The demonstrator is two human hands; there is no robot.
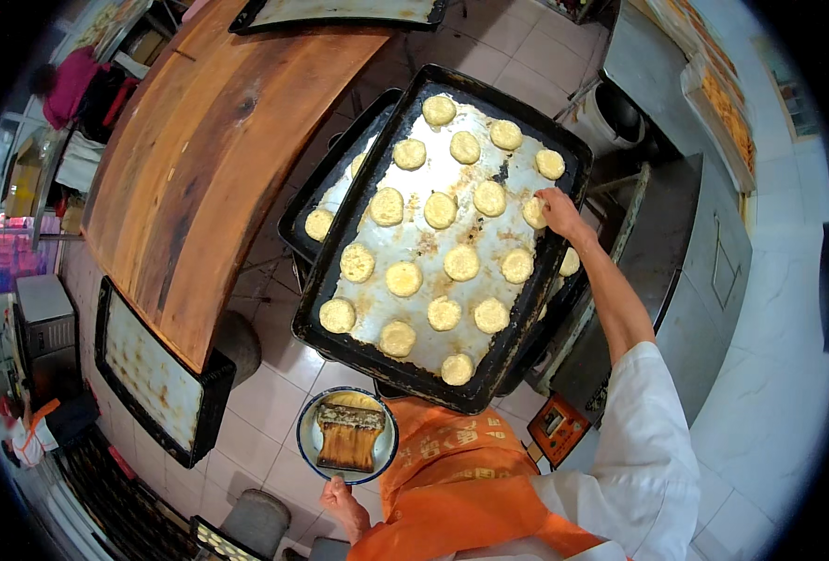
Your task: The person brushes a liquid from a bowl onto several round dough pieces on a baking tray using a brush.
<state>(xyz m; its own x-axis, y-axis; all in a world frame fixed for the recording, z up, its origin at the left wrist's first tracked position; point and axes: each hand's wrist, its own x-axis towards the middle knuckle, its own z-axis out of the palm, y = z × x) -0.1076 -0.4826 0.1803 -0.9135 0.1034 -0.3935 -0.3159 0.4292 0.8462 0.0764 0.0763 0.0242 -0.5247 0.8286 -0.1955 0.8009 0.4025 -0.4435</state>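
Rows of pale yellow dough rounds (441,210) sit on a dark-rimmed metal baking tray (449,242) in front of me. My right hand (560,212) reaches over the tray's right rim, its fingertips gripping the edge of one dough round (534,213). Low on the left, my left hand (345,502) holds a blue-rimmed white enamel bowl (304,435) by its near side. A wide flat brush (348,445) with brown bristles lies inside the bowl. Whatever else the bowl contains is mostly hidden by the brush.
Beneath the tray, another tray (302,200) of dough rounds juts out at an angle. A wooden table (208,140) stands left, with stacked trays (151,372) at its near end. Metal equipment (695,280) flanks the right side. A person (74,88) bends over at far left.
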